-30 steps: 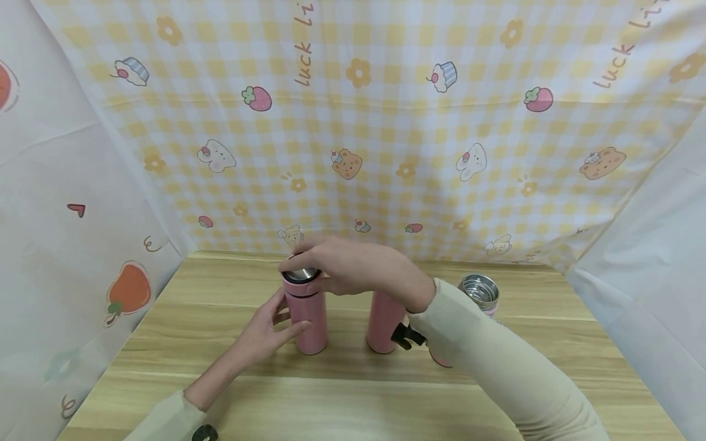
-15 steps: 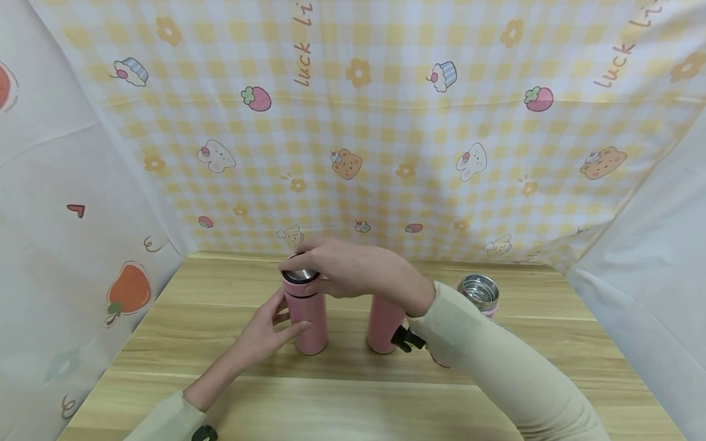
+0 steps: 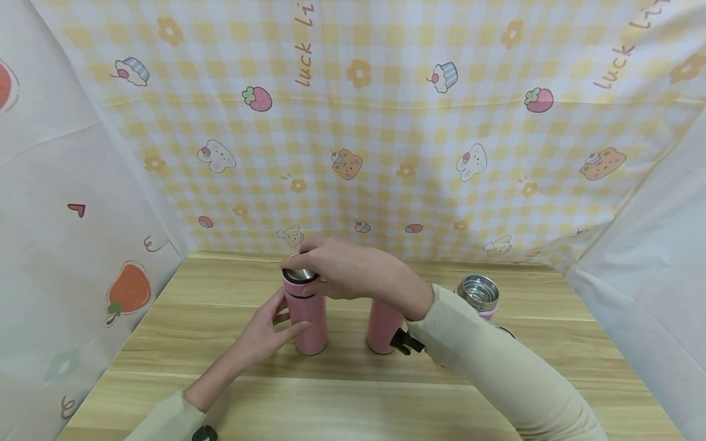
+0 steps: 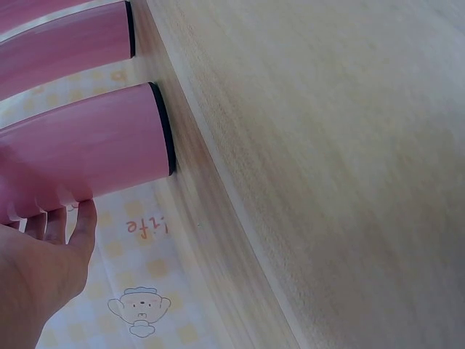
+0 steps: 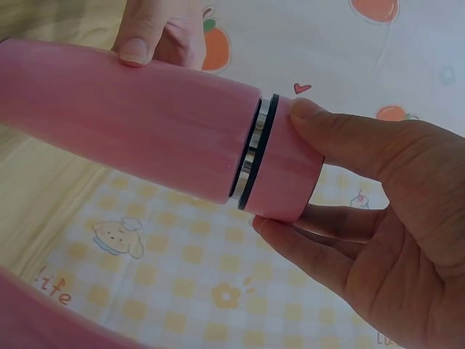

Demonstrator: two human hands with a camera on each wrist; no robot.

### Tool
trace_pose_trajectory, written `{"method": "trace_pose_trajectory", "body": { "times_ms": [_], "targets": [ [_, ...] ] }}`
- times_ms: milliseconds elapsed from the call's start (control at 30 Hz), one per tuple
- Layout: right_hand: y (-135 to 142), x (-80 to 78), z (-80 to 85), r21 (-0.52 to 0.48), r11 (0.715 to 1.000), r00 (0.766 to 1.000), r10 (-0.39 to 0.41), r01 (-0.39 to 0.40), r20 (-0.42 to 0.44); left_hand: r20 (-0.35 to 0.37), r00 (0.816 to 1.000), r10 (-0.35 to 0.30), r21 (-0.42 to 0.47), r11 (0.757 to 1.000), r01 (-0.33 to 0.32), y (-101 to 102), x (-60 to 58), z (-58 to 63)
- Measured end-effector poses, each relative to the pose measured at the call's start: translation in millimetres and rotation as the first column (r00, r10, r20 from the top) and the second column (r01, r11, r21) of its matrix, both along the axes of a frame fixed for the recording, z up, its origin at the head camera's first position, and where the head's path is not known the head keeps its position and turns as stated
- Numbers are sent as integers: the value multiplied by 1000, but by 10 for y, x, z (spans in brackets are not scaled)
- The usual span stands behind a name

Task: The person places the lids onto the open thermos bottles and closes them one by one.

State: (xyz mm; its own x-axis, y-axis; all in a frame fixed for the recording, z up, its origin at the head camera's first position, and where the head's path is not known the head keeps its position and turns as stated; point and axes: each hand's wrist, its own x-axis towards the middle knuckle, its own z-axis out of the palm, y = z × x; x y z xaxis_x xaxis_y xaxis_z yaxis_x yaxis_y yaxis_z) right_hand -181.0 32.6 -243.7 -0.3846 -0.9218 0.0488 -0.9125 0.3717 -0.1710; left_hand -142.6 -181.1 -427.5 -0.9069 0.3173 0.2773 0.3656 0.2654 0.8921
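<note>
Toward L edge of bench [image 3: 331, 404], grips upright btl [image 3: 314, 324] w/ L hand [image 3: 265, 335], pinches coaxial lid [image 5: 285, 163] above w/ R hand [image 3: 355, 269].

A yellow-and-white checked cloth [image 3: 397, 128] hangs across the top and centre of the head view, printed with strawberries, cupcakes, flowers, small animals and brown lettering. A white cloth [image 3: 46, 165] with orange fruit and a red heart covers the left side; creased white fabric [image 3: 656, 214] hangs at the right. Below, a pale wood-grain tabletop [image 3: 331, 404] fills the lower frame under soft light.
</note>
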Motion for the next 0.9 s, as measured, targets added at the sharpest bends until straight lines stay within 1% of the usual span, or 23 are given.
{"method": "trace_pose_trajectory", "body": {
  "times_ms": [200,400,533,600,700,800,900],
  "targets": [
    [-10,-1,-24,-28,999,1000,-16,17,10,-11,1000,0,-3,1000,-1,0,-6,-10],
    [-12,-2,-47,-47,999,999,-21,19,-42,-17,1000,1,-2,1000,-1,-2,-8,-11],
    [12,-24,-57,-58,998,998,-12,8,-62,-20,1000,-1,-1,1000,1,-1,-9,-8],
    [30,-48,-62,-69,998,998,10,-14,-63,-22,1000,-2,-3,1000,2,-1,-10,-11],
    [58,-93,-68,-93,993,997,64,-67,-41,-22,1000,-5,-4,1000,5,1,-9,-13],
    [74,-127,-69,-103,987,993,121,-120,5,-14,1000,-5,2,1000,5,6,-2,-9],
    [79,-138,-71,-94,985,988,147,-142,45,-6,1000,-1,0,1000,1,14,0,0]
  ]
}}
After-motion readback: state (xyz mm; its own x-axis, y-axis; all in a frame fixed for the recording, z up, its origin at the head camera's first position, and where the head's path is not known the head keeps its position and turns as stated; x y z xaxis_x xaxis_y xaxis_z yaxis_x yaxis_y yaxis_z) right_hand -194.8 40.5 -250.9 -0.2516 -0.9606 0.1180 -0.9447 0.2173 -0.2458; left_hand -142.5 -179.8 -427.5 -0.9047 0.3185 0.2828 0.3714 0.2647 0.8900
